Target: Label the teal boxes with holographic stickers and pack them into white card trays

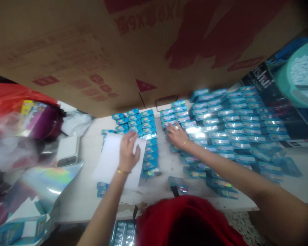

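Observation:
My left hand is over a white sheet of paper, with the fingers loosely curved and apart. The sheet covers part of the left group of small blue packs, which lie in overlapping columns. My right hand rests with spread fingers on the near-left part of a larger group of blue packs. Motion blur softens the fingertips, but nothing shows held in either hand. A single blue pack lies near the front edge, between the two groups.
A large cardboard box stands along the back. At right are a black printed box and a teal basin of white pieces. A white device, a purple container and shiny film crowd the left.

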Motion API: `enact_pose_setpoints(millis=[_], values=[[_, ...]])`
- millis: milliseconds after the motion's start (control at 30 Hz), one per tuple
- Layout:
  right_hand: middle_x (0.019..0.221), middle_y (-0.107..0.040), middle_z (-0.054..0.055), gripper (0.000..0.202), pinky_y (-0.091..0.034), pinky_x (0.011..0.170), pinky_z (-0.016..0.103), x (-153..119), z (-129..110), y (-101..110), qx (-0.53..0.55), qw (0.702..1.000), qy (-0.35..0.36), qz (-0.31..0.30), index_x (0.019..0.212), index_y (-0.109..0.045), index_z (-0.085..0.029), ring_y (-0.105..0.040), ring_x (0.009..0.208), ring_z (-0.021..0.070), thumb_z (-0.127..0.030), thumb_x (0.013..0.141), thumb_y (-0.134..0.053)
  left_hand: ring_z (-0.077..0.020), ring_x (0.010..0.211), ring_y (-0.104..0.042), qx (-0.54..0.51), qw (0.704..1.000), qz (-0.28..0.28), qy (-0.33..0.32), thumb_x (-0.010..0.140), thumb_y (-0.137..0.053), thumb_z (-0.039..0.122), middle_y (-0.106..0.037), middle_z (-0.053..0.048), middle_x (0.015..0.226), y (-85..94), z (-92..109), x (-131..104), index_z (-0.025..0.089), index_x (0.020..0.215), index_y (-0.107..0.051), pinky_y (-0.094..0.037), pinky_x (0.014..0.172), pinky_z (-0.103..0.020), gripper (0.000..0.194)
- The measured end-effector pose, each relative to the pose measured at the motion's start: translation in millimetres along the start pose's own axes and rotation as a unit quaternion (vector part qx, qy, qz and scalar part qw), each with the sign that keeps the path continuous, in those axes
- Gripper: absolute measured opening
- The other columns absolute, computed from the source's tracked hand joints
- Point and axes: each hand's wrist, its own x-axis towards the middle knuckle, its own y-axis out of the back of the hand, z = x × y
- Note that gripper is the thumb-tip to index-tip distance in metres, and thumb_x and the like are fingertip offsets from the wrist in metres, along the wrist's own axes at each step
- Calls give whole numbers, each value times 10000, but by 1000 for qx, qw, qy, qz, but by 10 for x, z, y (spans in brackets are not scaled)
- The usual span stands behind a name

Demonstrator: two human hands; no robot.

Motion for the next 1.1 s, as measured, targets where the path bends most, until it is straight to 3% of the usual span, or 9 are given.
enact_pose_setpoints(millis=[100, 233, 367, 433, 500, 667, 800, 967, 1100], values=[[1402, -483, 145, 318, -148, 1161, 562, -94, -101, 85, 24, 997, -54, 42, 1178, -613, -155, -291, 1386, 299, -189, 872, -533, -347, 1401, -277, 135, 984, -114, 30, 753, -515, 145, -453, -150, 1417, 289, -564, 310, 174, 1428, -371, -183, 1131, -594, 690], [1364, -487, 162, 477, -288, 1111, 519, 43, -485, 169, 204, 951, -181, 145, 1247, -543, -167, -365, 1328, 303, -467, 876, -537, -304, 1101, -597, 189, 936, -295, 33, 820, -437, 131, -673, -145, 1086, 429, -938, 397, 186, 1110, -658, -433, 949, -474, 369], [1155, -609, 129, 579, -475, 903, 421, 400, -913, 198, 486, 800, -339, 94, 1191, -570, -183, -580, 1048, 254, -632, 839, -471, -265, 943, -642, 188, 952, -239, 24, 919, -373, 220, -692, -129, 1044, 493, -813, 54, 213, 1132, -649, -479, 819, -400, 349], [1008, -657, 80, 538, -489, 826, 375, 558, -1050, 175, 597, 726, -340, 8, 1073, -626, -192, -606, 933, 226, -644, 823, -474, -260, 1039, -607, 182, 964, -193, 27, 929, -347, 201, -615, -125, 1259, 494, -693, -192, 212, 1239, -589, -468, 859, -395, 393], [822, -652, 30, 450, -480, 748, 323, 668, -1130, 104, 646, 698, -308, -43, 883, -652, -184, -596, 818, 199, -610, 763, -568, -265, 1087, -581, 165, 964, -209, 27, 925, -354, 196, -515, -124, 1390, 457, -620, -401, 198, 1294, -545, -459, 890, -408, 415], [559, -472, -43, 334, -392, 576, 255, 746, -1141, -211, 579, 749, -322, -15, 608, -531, -188, -470, 590, 131, -488, 661, -669, -309, 1247, -474, 66, 957, -282, 20, 898, -478, 409, -475, -122, 1427, 298, -791, -535, 204, 1329, -491, -385, 990, -489, 478], [684, -577, 7, 331, -440, 638, 293, 688, -1092, -309, 538, 795, -280, -16, 799, -615, -172, -539, 688, 180, -499, 757, -591, -291, 1195, -523, 27, 963, -214, 159, 920, -424, 366, -582, -152, 1293, 184, -1040, -368, 159, 1333, -461, -358, 999, -479, 463], [1254, -559, 143, 503, -326, 1016, 455, 741, -1241, -100, 270, 932, -223, 93, 1305, -489, -166, -459, 1185, 294, -437, 881, -486, -212, 903, -624, -77, 955, -252, 135, 937, -357, 303, -689, -74, 949, 69, -1100, -181, 196, 984, -628, -429, 853, -355, 294], [1121, -630, 116, 323, -180, 1070, 468, 957, -1375, -23, 126, 982, -144, -9, 1186, -585, -205, -486, 1109, 267, -275, 958, -368, -207, 894, -615, -77, 962, -236, 117, 944, -363, 288, -687, -68, 915, -38, -1076, -104, 199, 947, -641, -407, 861, -360, 291]])
